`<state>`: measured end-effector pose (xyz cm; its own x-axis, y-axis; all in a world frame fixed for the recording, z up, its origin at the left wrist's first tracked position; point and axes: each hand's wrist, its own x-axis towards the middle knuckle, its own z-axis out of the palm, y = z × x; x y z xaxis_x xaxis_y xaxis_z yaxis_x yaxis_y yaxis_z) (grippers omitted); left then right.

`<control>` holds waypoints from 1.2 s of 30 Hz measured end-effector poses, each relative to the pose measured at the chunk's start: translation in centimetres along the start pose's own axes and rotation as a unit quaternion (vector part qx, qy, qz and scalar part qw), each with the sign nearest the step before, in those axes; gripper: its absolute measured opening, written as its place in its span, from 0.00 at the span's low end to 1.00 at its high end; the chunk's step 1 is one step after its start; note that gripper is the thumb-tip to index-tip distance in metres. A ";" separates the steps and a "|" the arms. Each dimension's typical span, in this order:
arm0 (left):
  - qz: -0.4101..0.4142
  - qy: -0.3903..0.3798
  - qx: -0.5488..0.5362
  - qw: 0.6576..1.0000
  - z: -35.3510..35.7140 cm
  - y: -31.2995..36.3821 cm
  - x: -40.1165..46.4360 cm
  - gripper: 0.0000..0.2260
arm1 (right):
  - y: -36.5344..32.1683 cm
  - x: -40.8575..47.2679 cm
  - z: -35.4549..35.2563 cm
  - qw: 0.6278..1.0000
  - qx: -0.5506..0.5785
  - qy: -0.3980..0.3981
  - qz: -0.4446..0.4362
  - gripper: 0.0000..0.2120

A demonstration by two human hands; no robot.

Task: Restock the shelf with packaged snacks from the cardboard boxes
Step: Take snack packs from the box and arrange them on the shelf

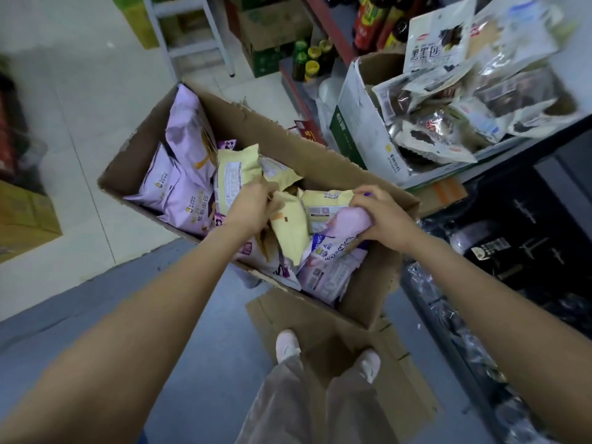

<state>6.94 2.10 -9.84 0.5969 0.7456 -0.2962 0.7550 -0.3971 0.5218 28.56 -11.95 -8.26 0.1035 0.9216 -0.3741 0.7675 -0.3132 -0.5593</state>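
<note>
I see a pale tiled floor (80,100) across the upper left, giving way to a blue-grey floor covering (192,347) nearer me, with flattened cardboard (336,331) lying on it. At the top stands a white metal rack (205,30), with green-and-brown cartons (272,36) just beside it and yellow-capped bottles (312,59) to their right. A yellow carton (22,213) sits at the left edge, and the light is soft and even.

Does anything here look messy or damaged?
Yes. The big cardboard box has a ragged, torn rim, and its snack bags lie jumbled. The white box on the shelf overflows with bags tipped every way.
</note>
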 end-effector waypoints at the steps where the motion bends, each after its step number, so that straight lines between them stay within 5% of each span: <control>1: 0.012 0.016 -0.026 0.999 -0.8 0.7 0.3 0.08 | -0.2 -0.6 -1.0 0.999 0.034 0.016 0.007 0.26; 4: 0.092 0.041 -0.086 0.991 -4.0 4.1 0.9 0.10 | -0.9 -2.6 -4.1 0.989 0.134 0.038 0.047 0.20; 8: 0.088 0.103 -0.223 0.965 -8.3 11.9 1.6 0.09 | -1.7 -6.2 -10.2 0.962 0.245 0.108 0.055 0.21; 13: 0.131 0.236 -0.311 0.911 -13.3 23.9 1.8 0.08 | -2.5 -12.9 -18.3 0.901 0.340 0.264 0.055 0.21; 18: 0.189 0.275 -0.335 0.881 -15.5 36.3 2.2 0.10 | -1.1 -19.9 -25.5 0.829 0.331 0.446 0.068 0.22; 23: 0.178 0.251 -0.411 0.858 -14.7 48.5 3.1 0.08 | 2.1 -26.1 -32.4 0.733 0.297 0.608 0.064 0.15; 26: 0.190 0.217 -0.444 0.849 -13.4 55.8 2.6 0.14 | 5.5 -28.8 -36.7 0.674 0.306 0.668 0.072 0.17; 29: 0.213 0.194 -0.430 0.856 -11.6 62.5 1.4 0.10 | 8.9 -30.8 -40.9 0.629 0.349 0.688 0.097 0.25; 36: 0.183 0.164 -0.411 0.878 -9.6 71.6 0.7 0.03 | 16.4 -33.8 -47.6 0.607 0.317 0.695 0.222 0.25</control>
<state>58.85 -20.69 34.97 0.5473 0.8156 0.1876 -0.0019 -0.2229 0.9748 67.75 -37.38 30.40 0.9819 -0.1194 0.1469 0.1180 -0.2203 -0.9683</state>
